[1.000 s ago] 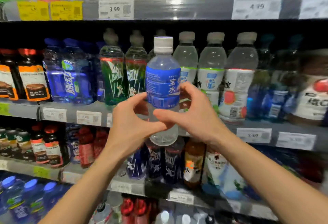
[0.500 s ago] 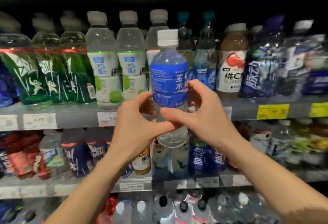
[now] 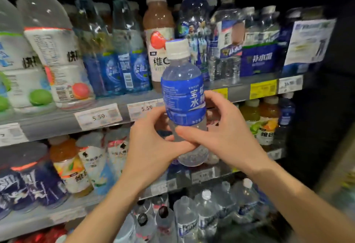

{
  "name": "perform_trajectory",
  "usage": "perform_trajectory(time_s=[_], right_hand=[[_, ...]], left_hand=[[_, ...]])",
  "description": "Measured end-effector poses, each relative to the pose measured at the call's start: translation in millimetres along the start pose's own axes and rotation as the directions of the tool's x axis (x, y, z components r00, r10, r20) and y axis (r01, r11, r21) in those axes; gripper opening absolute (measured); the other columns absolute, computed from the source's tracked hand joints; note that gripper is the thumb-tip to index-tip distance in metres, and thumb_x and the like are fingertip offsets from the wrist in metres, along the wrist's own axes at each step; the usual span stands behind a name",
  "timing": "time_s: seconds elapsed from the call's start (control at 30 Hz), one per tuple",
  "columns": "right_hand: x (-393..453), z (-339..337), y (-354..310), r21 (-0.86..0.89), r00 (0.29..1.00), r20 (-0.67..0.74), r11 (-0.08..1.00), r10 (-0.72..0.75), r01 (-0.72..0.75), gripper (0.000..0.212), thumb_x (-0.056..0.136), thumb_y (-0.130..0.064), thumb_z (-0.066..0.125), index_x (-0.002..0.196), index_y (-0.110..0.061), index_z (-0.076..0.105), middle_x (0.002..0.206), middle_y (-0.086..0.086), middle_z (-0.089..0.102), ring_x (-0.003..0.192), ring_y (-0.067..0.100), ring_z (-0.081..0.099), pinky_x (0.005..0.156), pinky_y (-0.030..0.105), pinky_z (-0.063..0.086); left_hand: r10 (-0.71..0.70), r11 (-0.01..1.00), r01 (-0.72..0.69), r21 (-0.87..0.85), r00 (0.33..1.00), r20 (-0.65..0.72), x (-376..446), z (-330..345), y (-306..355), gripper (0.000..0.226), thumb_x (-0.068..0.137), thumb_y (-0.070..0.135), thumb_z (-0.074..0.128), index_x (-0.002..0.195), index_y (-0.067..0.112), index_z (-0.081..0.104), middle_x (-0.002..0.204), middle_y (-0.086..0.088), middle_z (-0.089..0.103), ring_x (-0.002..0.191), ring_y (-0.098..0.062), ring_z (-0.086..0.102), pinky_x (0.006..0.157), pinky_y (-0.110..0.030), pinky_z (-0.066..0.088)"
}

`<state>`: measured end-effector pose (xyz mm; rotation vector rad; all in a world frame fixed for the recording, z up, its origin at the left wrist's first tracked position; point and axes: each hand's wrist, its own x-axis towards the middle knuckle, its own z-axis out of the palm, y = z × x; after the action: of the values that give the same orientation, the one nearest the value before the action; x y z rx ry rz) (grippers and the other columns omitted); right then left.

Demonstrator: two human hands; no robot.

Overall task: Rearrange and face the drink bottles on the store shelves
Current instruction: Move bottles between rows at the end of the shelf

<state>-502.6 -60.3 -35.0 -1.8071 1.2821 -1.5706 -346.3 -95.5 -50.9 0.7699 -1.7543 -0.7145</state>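
- I hold one blue-labelled water bottle (image 3: 183,96), white cap on top, upright and tipped slightly to 11 o'clock, in front of the shelves and touching none of them.
- My left hand (image 3: 153,142) comes in from 7 o'clock; its fingers curl round the clear lower half of the bottle, thumb across the front just under the label.
- My right hand (image 3: 222,133) comes in from 4 o'clock; thumb and fingers are curled round the same lower part, its thumb lying over my left fingers, its forefinger up at the label's right edge. Both hands are closed on the bottle, neither spread.
- Behind my hands runs the middle shelf edge (image 3: 57,123), carrying two white price tags reading 5.59 (image 3: 99,116) at 9 o'clock of the bottle and two yellow tags (image 3: 263,89) at 2 o'clock.
- On that shelf, at 10 o'clock, stand two white-labelled bottles with fruit pictures (image 3: 57,65), then two tall blue-labelled bottles (image 3: 123,58).
- Right behind my bottle's cap stands one brown drink with a red fruit on its label (image 3: 158,29).
- At 1 to 2 o'clock are clear bottles with dark blue labels (image 3: 259,58); blur stops me counting them.
- Lower, at 8 o'clock, one orange juice bottle (image 3: 67,165); at 6 o'clock, clear water bottles (image 3: 188,217), their number unclear.
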Motion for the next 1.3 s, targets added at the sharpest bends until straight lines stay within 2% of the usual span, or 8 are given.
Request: perform_trajectory(time_s=[0.2, 0.3, 0.43, 0.7, 0.9, 0.97, 1.1, 1.3], right_hand=[[-4.5, -40.9, 30.4, 0.078, 0.994, -0.108, 0.997, 0.010, -0.001, 0.061, 0.064, -0.026, 0.092, 0.114, -0.026, 0.057, 0.102, -0.019, 0.068, 0.093, -0.006, 0.064, 0.077, 0.014, 0.050], [-7.3, -57.2, 47.4, 0.042, 0.986, -0.165, 0.999, 0.024, -0.017, 0.061, 0.061, -0.026, 0.091, 0.112, -0.024, 0.057, 0.098, -0.017, 0.068, 0.087, -0.007, 0.063, 0.074, 0.010, 0.048], [-11.3, -75.1, 75.9, -0.020, 0.975, -0.216, 0.998, 0.046, -0.052, 0.069, 0.059, -0.039, 0.090, 0.119, -0.027, 0.059, 0.112, -0.008, 0.067, 0.100, 0.006, 0.065, 0.085, 0.033, 0.057], [-21.6, -112.5, 119.5, -0.034, 0.926, -0.375, 0.997, 0.047, -0.065, 0.058, 0.064, -0.017, 0.093, 0.115, -0.022, 0.067, 0.101, -0.008, 0.073, 0.094, 0.013, 0.069, 0.084, 0.031, 0.056], [-34.9, -134.6, 156.6, -0.027, 0.879, -0.467, 0.993, 0.093, -0.119, 0.054, 0.063, -0.020, 0.094, 0.111, -0.020, 0.070, 0.099, -0.005, 0.074, 0.091, 0.014, 0.070, 0.085, 0.043, 0.057], [-38.5, -143.2, 168.5, -0.069, 0.861, -0.503, 0.989, 0.077, -0.129, 0.061, 0.061, -0.028, 0.095, 0.115, -0.023, 0.068, 0.106, 0.000, 0.072, 0.094, 0.015, 0.070, 0.085, 0.045, 0.057], [-43.4, -162.5, 181.6, -0.135, 0.819, -0.572, 0.980, 0.044, -0.147, 0.070, 0.058, -0.028, 0.095, 0.119, -0.032, 0.062, 0.109, -0.002, 0.064, 0.095, 0.003, 0.066, 0.085, 0.030, 0.057], [-46.2, -180.7, 191.2, -0.111, 0.792, -0.608, 0.982, 0.052, -0.150, 0.071, 0.063, -0.020, 0.093, 0.126, -0.023, 0.062, 0.112, 0.001, 0.063, 0.095, -0.002, 0.063, 0.080, 0.012, 0.051]], left_hand=[[-0.022, 1.000, 0.021, 0.002, 0.999, 0.050, 0.2, 64.9, -9.3, 0.052, 0.054, 0.015, 0.092, 0.101, 0.020, 0.072, 0.086, 0.008, 0.076, 0.077, -0.003, 0.069, 0.064, -0.009, 0.049], [-0.027, 1.000, 0.027, 0.003, 0.998, 0.062, -0.4, 94.1, -16.9, 0.054, 0.049, 0.034, 0.088, 0.100, 0.024, 0.071, 0.086, 0.010, 0.075, 0.076, -0.004, 0.069, 0.063, -0.016, 0.052], [-0.047, 0.998, 0.045, 0.042, 0.997, 0.062, 3.5, 126.6, -29.1, 0.057, 0.050, 0.038, 0.086, 0.104, 0.029, 0.070, 0.087, 0.015, 0.074, 0.073, -0.001, 0.065, 0.063, -0.020, 0.051], [-0.087, 0.996, 0.080, 0.044, 0.981, 0.175, 13.3, 179.5, -42.3, 0.058, 0.055, 0.029, 0.094, 0.106, 0.028, 0.067, 0.088, 0.014, 0.071, 0.081, 0.003, 0.064, 0.061, -0.013, 0.051], [-0.136, 0.978, 0.076, 0.196, 0.940, 0.313, 16.6, 201.3, -62.8, 0.074, 0.062, 0.055, 0.083, 0.127, 0.028, 0.060, 0.116, 0.018, 0.066, 0.102, 0.003, 0.061, 0.087, -0.025, 0.054], [-0.128, 0.963, 0.053, 0.263, 0.952, 0.278, 25.0, 204.1, -69.0, 0.060, 0.075, 0.043, 0.080, 0.129, 0.024, 0.062, 0.121, 0.014, 0.066, 0.104, -0.003, 0.064, 0.092, -0.036, 0.054], [-0.038, 0.937, -0.043, 0.346, 0.974, 0.224, 50.3, 220.2, -59.0, 0.031, 0.090, 0.015, 0.070, 0.119, 0.026, 0.068, 0.117, 0.013, 0.067, 0.097, -0.011, 0.068, 0.087, -0.042, 0.056], [0.089, 0.844, -0.223, 0.488, 0.955, 0.283, 90.0, 265.1, -37.1, 0.056, 0.088, 0.016, 0.069, 0.140, 0.027, 0.052, 0.139, 0.006, 0.058, 0.113, -0.027, 0.063, 0.099, -0.045, 0.049]])
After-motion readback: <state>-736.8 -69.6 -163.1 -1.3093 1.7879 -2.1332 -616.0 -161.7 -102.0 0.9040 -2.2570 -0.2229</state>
